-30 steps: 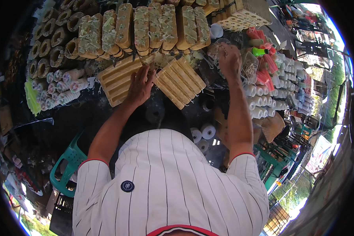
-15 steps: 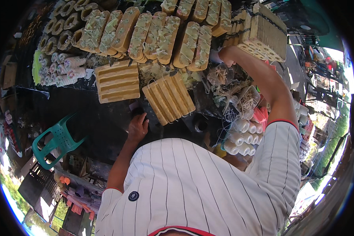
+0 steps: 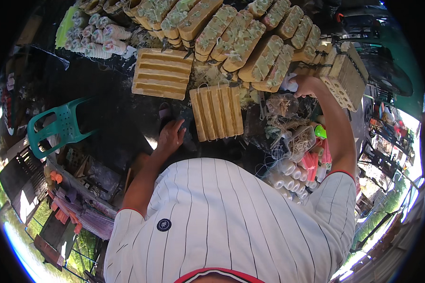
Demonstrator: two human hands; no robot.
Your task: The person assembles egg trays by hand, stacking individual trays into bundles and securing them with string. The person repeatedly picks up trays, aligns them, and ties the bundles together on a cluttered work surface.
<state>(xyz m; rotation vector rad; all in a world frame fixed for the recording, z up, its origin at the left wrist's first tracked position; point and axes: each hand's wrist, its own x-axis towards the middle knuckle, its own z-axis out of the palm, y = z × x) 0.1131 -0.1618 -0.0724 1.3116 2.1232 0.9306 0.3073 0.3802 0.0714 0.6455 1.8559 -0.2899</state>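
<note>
- We see our left hand [image 3: 171,137] low and in the middle, with the fingers spread and loose, holding nothing.
- It hangs over a dark patch, just left of a tan ridged block [image 3: 216,112] that has wire loops along its top edge.
- Our right hand [image 3: 305,86] is stretched far up to the right, and its fingers are curled around a small white thing [image 3: 288,84].
- We cannot tell what the white thing is; it is too small and partly hidden by the fingers.
- The white thing sits up on the right, between the row of long tan rolls [image 3: 231,35] and a pale block with holes [image 3: 346,81].
- A second ridged block [image 3: 161,73] lies further left, well apart from both hands.
- Below our right arm there is a messy heap of string [image 3: 288,125], some white spools [image 3: 288,172] and a few pink spools [image 3: 311,162].
- At the top left lies a bunch of white rolls with coloured ends [image 3: 99,37].
- A green plastic chair [image 3: 56,125] stands far to the left.
- Our white shirt with thin dark stripes [image 3: 231,221] fills the bottom.
</note>
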